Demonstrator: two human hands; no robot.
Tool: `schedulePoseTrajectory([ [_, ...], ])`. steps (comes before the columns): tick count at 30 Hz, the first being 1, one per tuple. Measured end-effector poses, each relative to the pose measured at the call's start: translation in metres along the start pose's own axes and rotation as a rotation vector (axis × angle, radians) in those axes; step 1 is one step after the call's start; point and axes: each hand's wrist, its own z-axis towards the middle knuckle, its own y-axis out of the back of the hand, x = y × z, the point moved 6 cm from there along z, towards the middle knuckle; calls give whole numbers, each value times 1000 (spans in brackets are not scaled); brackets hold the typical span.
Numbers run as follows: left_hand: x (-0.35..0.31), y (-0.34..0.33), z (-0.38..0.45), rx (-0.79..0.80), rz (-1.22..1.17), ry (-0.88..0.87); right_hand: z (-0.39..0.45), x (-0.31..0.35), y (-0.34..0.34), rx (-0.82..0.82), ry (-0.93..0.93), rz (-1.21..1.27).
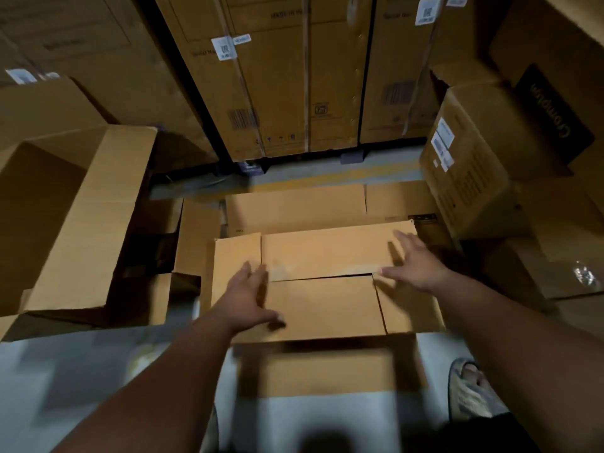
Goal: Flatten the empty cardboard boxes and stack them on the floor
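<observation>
On the grey floor (98, 371), centre, a flattened cardboard box (327, 302) lies atop other flattened cardboard (294, 207); an open empty box (81, 217) stands left. Left hand (248, 295) and right hand (415, 263), fingers straight and spread, sit over its side edges; contact unclear.

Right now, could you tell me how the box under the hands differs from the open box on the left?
The flattened box lies flat on the stack, both hands on it; the open box still holds its shape, untouched. The flattened box sits in front of the person; the open box stands off to the left. Both are plain brown cardboard.
</observation>
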Motion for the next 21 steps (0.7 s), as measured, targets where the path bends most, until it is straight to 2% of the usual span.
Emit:
schedulePoseTrajectory([
  [2,-32,-35,7,90,306,-173,6,-2,-26,99,28,-224],
  [4,-57,-69,8,104,557,-298,4,-6,-45,110,34,-431],
  [7,-79,-99,15,37,710,-291,5,-11,-56,47,-40,-494],
  [11,-85,-92,30,-19,720,-287,14,-15,-46,-75,-189,-399],
  [16,-98,-65,65,-112,619,-333,40,7,-23,-182,-56,-374],
  [21,-111,-70,90,36,686,-299,59,0,-30,-135,-137,-422],
])
